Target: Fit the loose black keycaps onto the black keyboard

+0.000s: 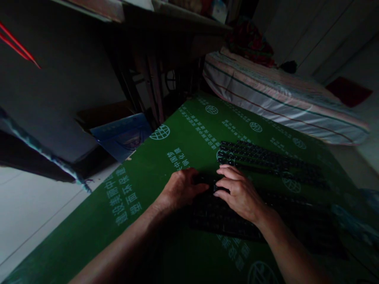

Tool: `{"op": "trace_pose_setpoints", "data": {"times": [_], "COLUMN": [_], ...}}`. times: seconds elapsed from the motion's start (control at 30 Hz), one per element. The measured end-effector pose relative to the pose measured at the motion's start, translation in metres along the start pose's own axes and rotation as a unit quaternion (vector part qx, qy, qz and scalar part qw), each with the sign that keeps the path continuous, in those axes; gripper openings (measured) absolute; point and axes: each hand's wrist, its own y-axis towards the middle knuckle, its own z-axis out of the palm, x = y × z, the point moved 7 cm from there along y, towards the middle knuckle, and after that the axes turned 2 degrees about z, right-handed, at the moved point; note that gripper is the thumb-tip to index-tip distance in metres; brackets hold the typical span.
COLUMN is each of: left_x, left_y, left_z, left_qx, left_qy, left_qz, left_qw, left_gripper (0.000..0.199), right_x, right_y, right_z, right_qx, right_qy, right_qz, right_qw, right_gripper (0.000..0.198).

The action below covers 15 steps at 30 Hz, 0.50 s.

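Observation:
A black keyboard [227,219] lies on a green printed sheet, dark and partly covered by my hands. My left hand [183,187] is at its far left corner, fingers curled at the edge and thumb stretched over the top. Close beside it, my right hand [237,191] has bent fingers, the tips together over a small dark piece [213,186] at the keyboard's upper part. Too little light falls there to tell what that piece is. Behind the hands, small black keys [260,156] lie in several long rows.
The green sheet [154,173] carries white lettering and globe marks. A striped mattress [284,102] is at the back right. Beyond the left edge stand a blue box [121,134] and a dark table [183,43]. A twisted cord [50,156] hangs at left; clear plastic [352,225] lies right.

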Motion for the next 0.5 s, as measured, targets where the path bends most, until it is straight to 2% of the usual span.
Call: {"op": "trace_pose_setpoints", "data": {"times": [0.13, 0.33, 0.5], "left_x": [-0.007, -0.015, -0.016], "left_y": [-0.002, -0.006, -0.004], "left_z": [-0.005, -0.003, -0.001], "left_qx": [-0.045, -0.111, -0.123], "left_qy": [0.079, 0.195, 0.196], "left_qz": [0.039, 0.049, 0.069], "left_qw": [0.995, 0.973, 0.97], "left_gripper": [0.042, 0.056, 0.056], "right_x": [0.005, 0.006, 0.005], "right_y": [0.002, 0.005, 0.006], "right_z": [0.002, 0.003, 0.003], "right_qx": [0.008, 0.03, 0.026], "right_qy": [-0.01, -0.033, -0.003], "right_qz": [-0.013, -0.001, 0.013], "right_qw": [1.0, 0.999, 1.0], "right_gripper": [0.004, 0.006, 0.004]}}
